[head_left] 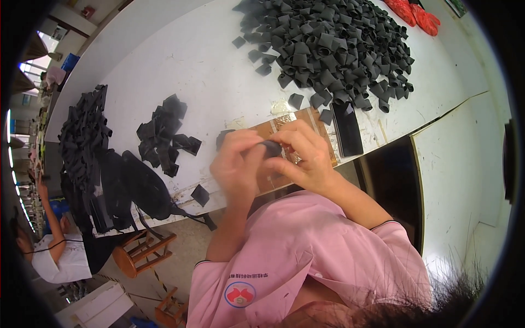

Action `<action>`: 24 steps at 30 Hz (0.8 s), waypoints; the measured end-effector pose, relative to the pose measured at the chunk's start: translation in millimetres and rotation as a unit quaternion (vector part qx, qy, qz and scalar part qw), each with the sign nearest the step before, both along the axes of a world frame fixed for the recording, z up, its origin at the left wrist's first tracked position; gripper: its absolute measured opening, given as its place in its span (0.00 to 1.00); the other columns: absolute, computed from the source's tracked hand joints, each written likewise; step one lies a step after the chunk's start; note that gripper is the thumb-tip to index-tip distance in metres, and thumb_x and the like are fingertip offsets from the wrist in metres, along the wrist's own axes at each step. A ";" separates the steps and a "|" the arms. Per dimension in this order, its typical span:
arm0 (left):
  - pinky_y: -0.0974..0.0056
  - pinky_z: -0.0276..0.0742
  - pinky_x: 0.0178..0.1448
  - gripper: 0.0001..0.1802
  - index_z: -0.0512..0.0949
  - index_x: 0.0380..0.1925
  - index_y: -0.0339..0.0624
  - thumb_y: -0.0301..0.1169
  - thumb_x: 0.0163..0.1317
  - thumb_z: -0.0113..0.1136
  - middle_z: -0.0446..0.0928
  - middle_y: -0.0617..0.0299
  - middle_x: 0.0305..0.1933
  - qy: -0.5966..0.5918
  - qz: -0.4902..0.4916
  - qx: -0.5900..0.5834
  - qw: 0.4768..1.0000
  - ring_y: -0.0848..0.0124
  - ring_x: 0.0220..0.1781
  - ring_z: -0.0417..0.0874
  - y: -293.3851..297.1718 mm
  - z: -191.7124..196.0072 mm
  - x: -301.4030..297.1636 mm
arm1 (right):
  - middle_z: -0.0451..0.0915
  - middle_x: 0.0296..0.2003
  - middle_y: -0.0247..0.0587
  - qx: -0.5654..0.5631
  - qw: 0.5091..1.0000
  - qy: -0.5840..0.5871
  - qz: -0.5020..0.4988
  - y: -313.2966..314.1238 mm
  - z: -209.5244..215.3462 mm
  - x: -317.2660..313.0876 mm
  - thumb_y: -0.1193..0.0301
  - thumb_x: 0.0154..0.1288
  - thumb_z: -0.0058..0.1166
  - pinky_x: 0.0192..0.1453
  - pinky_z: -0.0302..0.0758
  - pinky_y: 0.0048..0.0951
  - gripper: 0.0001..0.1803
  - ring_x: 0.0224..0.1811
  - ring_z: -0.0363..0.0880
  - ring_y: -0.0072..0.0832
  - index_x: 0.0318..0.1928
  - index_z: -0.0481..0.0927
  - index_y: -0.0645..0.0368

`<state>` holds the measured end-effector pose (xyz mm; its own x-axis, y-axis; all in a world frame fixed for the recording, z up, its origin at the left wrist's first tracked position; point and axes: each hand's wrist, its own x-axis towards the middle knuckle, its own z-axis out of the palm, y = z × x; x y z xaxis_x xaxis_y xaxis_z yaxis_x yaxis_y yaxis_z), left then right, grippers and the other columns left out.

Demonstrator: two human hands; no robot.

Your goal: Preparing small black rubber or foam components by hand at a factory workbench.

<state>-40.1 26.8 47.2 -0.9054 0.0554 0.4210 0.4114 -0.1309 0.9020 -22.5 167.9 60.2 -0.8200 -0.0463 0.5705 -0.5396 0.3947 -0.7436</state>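
Both hands are meeting over the near table edge: the left hand point(236, 164), motion-blurred, and the right hand point(306, 156) are pinching a small black piece point(272, 147) between curled fingertips, above a brown board point(322, 131). A large heap of black pieces point(333, 49) is lying far right, two red packages point(415, 13) beyond it. A smaller black pile point(164, 136) is sitting left on the white table point(191, 60).

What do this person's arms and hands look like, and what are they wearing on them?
Both hands are bare: no gloves, rings or watch show on the left hand or the right hand. The forearms are uncovered too. The person wears a pink short-sleeved shirt whose sleeve cuffs have thin dark trim, with a round red-and-blue badge on the front.
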 end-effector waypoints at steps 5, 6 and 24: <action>0.59 0.64 0.54 0.04 0.72 0.32 0.36 0.25 0.58 0.52 0.73 0.54 0.34 -0.166 -0.030 0.248 0.954 0.64 0.42 0.71 -5.6 4.1 5.7 | 0.73 0.26 0.41 -0.030 0.997 -0.074 -0.001 -5.3 10.3 0.3 0.74 0.47 0.61 0.25 0.70 0.26 0.11 0.24 0.73 0.31 0.32 0.74 0.63; 0.59 0.64 0.54 0.04 0.72 0.32 0.36 0.25 0.58 0.52 0.73 0.54 0.34 -0.166 -0.029 0.248 0.954 0.64 0.42 0.71 -5.9 1.6 5.9 | 0.72 0.25 0.40 -0.023 0.998 -0.060 -0.010 -4.4 8.3 -1.0 0.76 0.47 0.59 0.25 0.69 0.26 0.09 0.23 0.73 0.31 0.30 0.74 0.63; 0.70 0.68 0.44 0.02 0.72 0.30 0.32 0.20 0.55 0.53 0.75 0.56 0.33 -0.142 0.091 0.031 0.985 0.74 0.33 0.73 -23.2 -23.6 -3.8 | 0.72 0.21 0.36 -0.147 0.971 -0.168 0.086 18.1 4.5 -15.6 0.75 0.55 0.52 0.23 0.65 0.25 0.04 0.22 0.70 0.25 0.26 0.74 0.62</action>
<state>-43.9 3.6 23.5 -0.9798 -0.1364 0.1460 0.1646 -0.1368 0.9768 -38.1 186.0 64.7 -0.9565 -0.0743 0.2822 -0.2870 0.0639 -0.9558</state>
